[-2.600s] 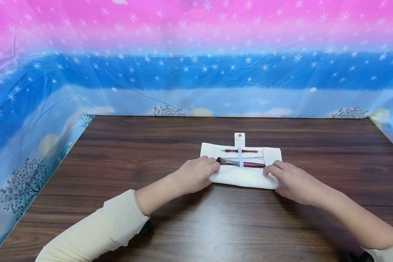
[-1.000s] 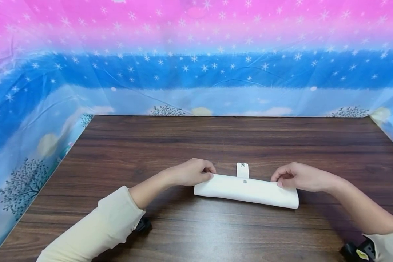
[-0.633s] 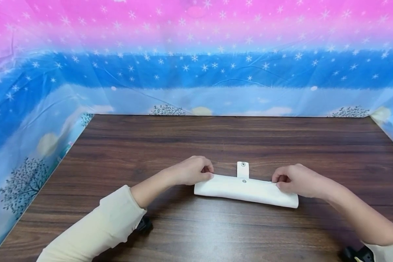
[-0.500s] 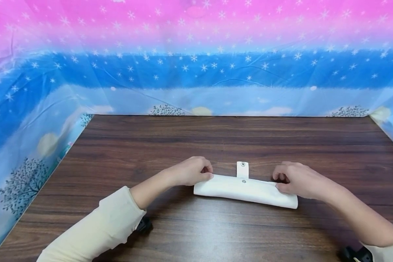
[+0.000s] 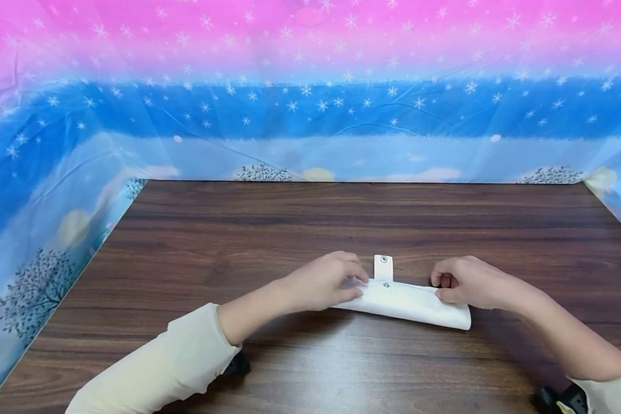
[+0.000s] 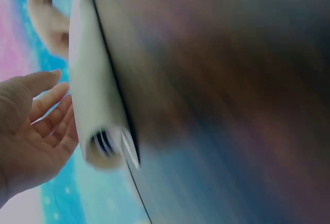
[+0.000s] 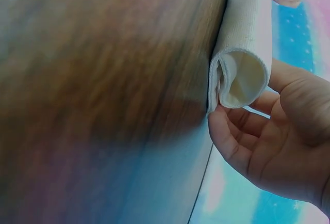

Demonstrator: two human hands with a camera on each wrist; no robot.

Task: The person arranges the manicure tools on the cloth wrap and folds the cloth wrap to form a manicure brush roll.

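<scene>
A white fabric brush roll (image 5: pixel 419 307), rolled into a flattened tube, lies on the table. Its strap (image 5: pixel 383 267) with a metal snap sticks out on the far side, and a second snap sits on the roll by the strap's base. My left hand (image 5: pixel 321 284) is over the roll's left part; in the left wrist view its fingers are loosely bent beside the roll (image 6: pixel 95 74), not gripping it. At the other end my right hand (image 7: pixel 273 136) holds the roll, thumb on top and fingers behind the far edge. The brushes inside are hidden.
The dark wood-grain table (image 5: pixel 238 224) stretches around the roll on all sides. A pink and blue snowflake-printed cloth (image 5: pixel 310 109) hangs along the table's back and left edges. Black wrist devices (image 5: pixel 559 399) sit below the cuffs.
The pouch, earlier spread open with its brushes showing, is now rolled up nearer to me. Most recently my left hand has slid right from the left end toward the strap; my right hand stays.
</scene>
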